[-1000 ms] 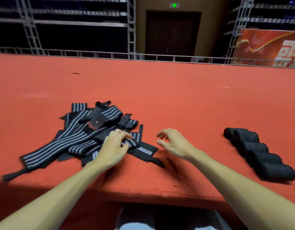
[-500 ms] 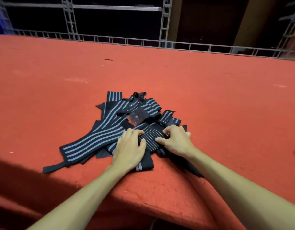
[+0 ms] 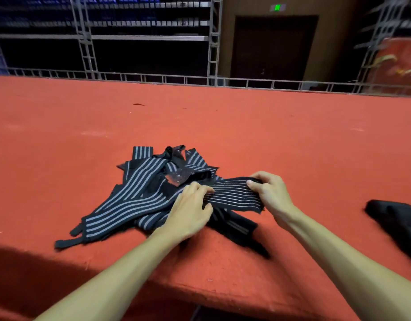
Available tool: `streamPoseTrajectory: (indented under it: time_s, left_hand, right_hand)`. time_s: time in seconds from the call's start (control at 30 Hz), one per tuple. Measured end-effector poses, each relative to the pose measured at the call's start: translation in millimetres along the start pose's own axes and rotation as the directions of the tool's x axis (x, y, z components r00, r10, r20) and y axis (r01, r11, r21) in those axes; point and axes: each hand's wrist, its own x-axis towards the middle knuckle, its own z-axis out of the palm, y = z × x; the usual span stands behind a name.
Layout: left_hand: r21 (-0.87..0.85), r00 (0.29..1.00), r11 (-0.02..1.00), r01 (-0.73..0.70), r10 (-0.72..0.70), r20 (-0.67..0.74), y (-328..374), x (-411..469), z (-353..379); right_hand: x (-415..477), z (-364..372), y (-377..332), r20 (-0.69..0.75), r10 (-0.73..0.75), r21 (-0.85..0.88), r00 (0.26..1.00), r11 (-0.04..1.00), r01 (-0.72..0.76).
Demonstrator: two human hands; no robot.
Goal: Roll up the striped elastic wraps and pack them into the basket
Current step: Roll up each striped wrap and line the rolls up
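Note:
A tangled pile of black elastic wraps with grey stripes (image 3: 139,191) lies on the red carpeted platform (image 3: 246,135) near its front edge. One striped wrap (image 3: 234,195) is pulled out of the pile and stretched between my hands. My left hand (image 3: 190,209) pinches its left part with curled fingers. My right hand (image 3: 269,193) grips its right end, thumb on top. Dark rolled wraps (image 3: 394,218) lie blurred at the right edge. No basket is in view.
The platform's front edge (image 3: 223,288) runs just below my forearms. A grey metal truss railing (image 3: 199,79) borders the far side, with dark seating racks and a brown door behind it. Bare red carpet stretches behind and beside the pile.
Both hands closed on one wrap in the pile, and my right hand has drawn its end out to the right. The view swung right, bringing the rolled wraps back into sight.

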Motion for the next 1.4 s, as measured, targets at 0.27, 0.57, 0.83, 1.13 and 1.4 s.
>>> streamPoseTrajectory:
  time_s: [0.27,0.57,0.83,1.13,1.4]
  left_hand:
    - [0.199,0.951,0.931,-0.306,0.291,0.102,64.3,5.8,37.2]
    - [0.434,0.871,0.765,-0.476,0.478,0.114,89.5,5.1,64.8]
    - [0.187,0.987,0.970,-0.155,0.159,-0.010,75.4,4.1,47.9]
    - [-0.286,0.986,0.952,0.108,-0.065,0.155,51.7,16.8,35.1]
    - [-0.567,0.898,0.710,0.419,-0.231,0.375,49.5,21.6,36.2]
  right_hand:
    - [-38.6,-117.2,20.0,-0.160,0.134,0.018,0.978,0.991,-0.133]
    - [-64.4,-167.9,68.5,-0.322,0.219,-0.602,0.921,0.704,-0.378]
    - [-45.6,-90.4,63.6,0.080,-0.135,-0.888,0.988,0.441,0.132]
    - [-3.3,-23.2,55.7,0.076,0.373,-0.180,0.925,0.917,-0.355]
    - [-1.3,-24.8,43.6,0.135,0.491,0.281,0.860,0.814,-0.509]
